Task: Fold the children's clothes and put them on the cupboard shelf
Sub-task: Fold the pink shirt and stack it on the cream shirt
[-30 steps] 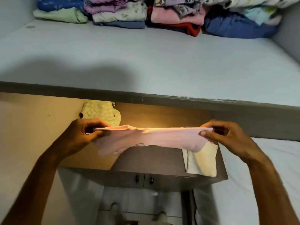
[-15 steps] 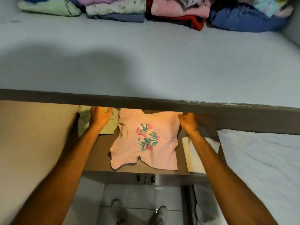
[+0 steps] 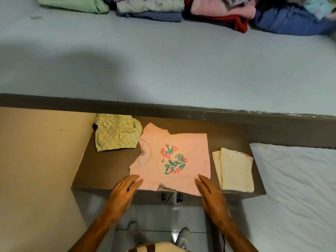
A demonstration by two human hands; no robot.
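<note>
Two hands were down at the near edge of the pink shirt [image 3: 172,159], which lay flat and face-up on the brown surface [image 3: 101,171] with the flower print showing and the neck pointing left. The left hand [image 3: 125,190] had its fingers [image 3: 134,180] loosely spread and resting on the near-left corner by the sleeve, and the right hand [image 3: 211,191] had its fingers [image 3: 201,179] together, lying flat on the near-right hem corner, neither one pinching anything as far as I could see. My guess is the shirt was spread out like that so it could be smoothed and folded cleanly, with both hands parked at the near edge to either flatten it or lift that side over. A green checked piece [image 3: 116,135] sat just beside the shirt's collar end, looking already folded, and a cream folded piece [image 3: 234,170] sat just off its right side, so the surface was basically the folding station. Above it, the pale shelf [image 3: 163,70] had a row of folded clothes [image 3: 181,10] pushed to the back, with loads of bare room up front, which is probably where this one goes once it's folded. Folding on the pink one hadn't really started.
</note>
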